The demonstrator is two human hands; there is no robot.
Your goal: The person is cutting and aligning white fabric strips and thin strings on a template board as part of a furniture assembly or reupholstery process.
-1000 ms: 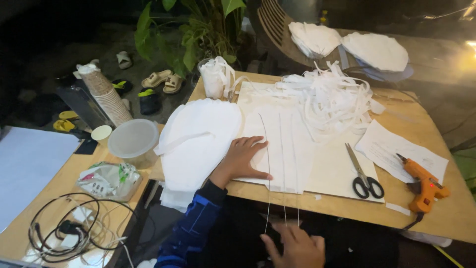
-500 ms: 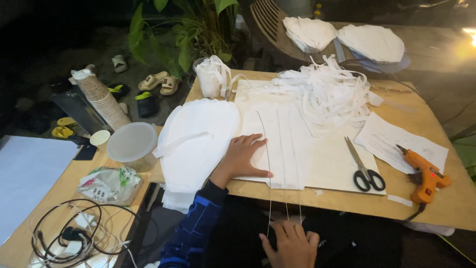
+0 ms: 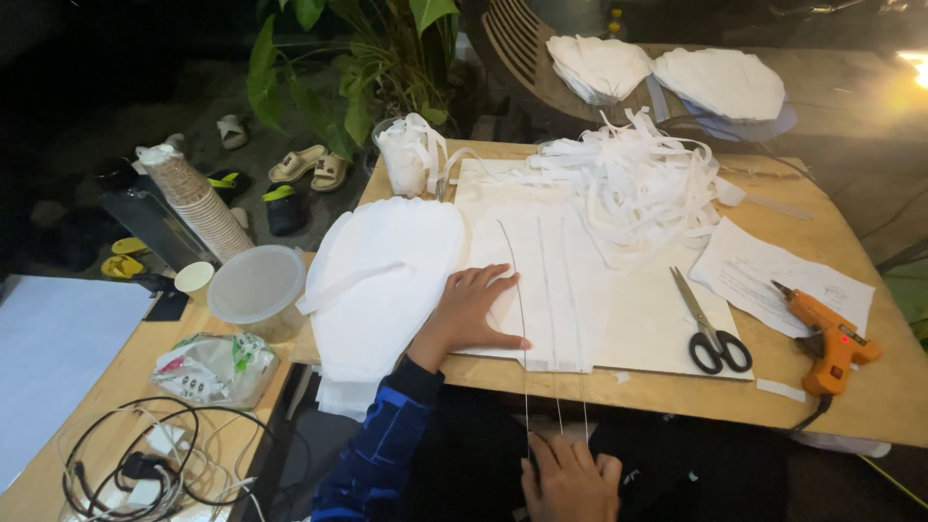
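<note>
Outdoors at night, a wooden table point(image 3: 870, 387) stands beside a leafy plant point(image 3: 367, 58), with sandals point(image 3: 309, 166) on the ground at about 10 o'clock.

Head view: the left hand point(image 3: 471, 314) lies flat, fingers spread and holding nothing, pressing down a folded white sheet point(image 3: 551, 290) at the table's near edge. The right hand point(image 3: 570, 478), at 6 o'clock below the table edge, has its fingers curled around the ends of thin strings point(image 3: 527, 387) that run up across the sheet; how tightly it pinches them I cannot tell.

To do this well, I judge the flat palm should keep the sheet from sliding while the strings are held taut and straight along the folds, evenly spaced.

Counted: three strings; one pair of scissors point(image 3: 710, 329) at 3 o'clock; one orange glue gun point(image 3: 822, 333) further right; one printed paper point(image 3: 778, 275); one heap of white strips point(image 3: 638, 184) at 1 o'clock; one stack of white cut pieces point(image 3: 382, 280) at 9 o'clock; two more stacks point(image 3: 667, 77) on a chair at 12; one plastic tub point(image 3: 256, 288); one tower of paper cups point(image 3: 198, 205).
</note>
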